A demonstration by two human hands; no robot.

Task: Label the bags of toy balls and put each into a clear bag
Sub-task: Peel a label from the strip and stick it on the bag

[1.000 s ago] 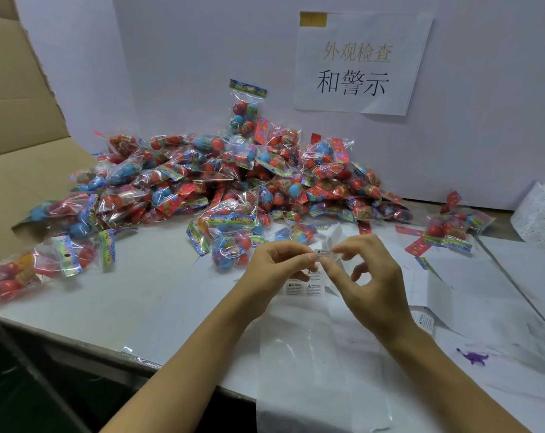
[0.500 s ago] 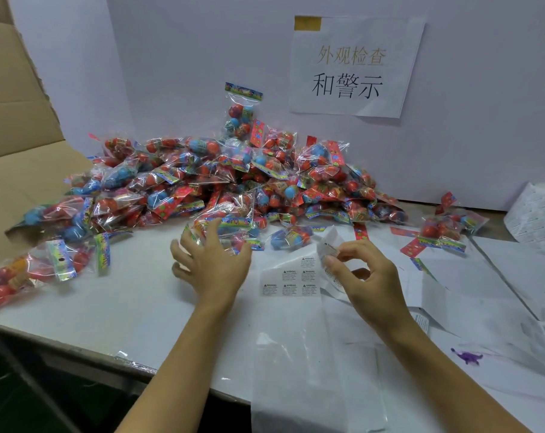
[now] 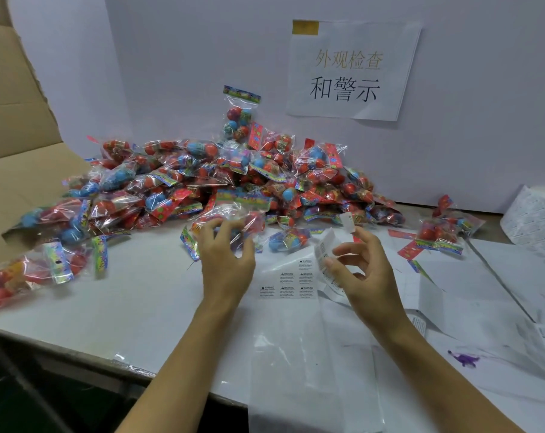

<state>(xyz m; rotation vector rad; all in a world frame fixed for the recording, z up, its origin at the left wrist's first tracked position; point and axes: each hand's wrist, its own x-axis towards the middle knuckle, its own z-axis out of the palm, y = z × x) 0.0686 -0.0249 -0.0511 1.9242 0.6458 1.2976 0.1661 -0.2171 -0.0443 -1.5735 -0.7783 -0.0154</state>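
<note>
Head view: left hand (image 3: pixel 226 260) fingers curl round a ball bag (image 3: pixel 233 214); right hand (image 3: pixel 355 270) fingers pinch a label (image 3: pixel 347 220), just right of it.

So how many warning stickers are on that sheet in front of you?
6 warning stickers show on the sheet: one in the top row, two in the middle, three at the bottom. Its curled right end may hide more.

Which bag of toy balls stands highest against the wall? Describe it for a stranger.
Find the white paper sign with black characters on the wall. Left of it, atop the pile of bags, stands one clear bag of red and blue balls, alone upright with its colourful header topmost.
</note>
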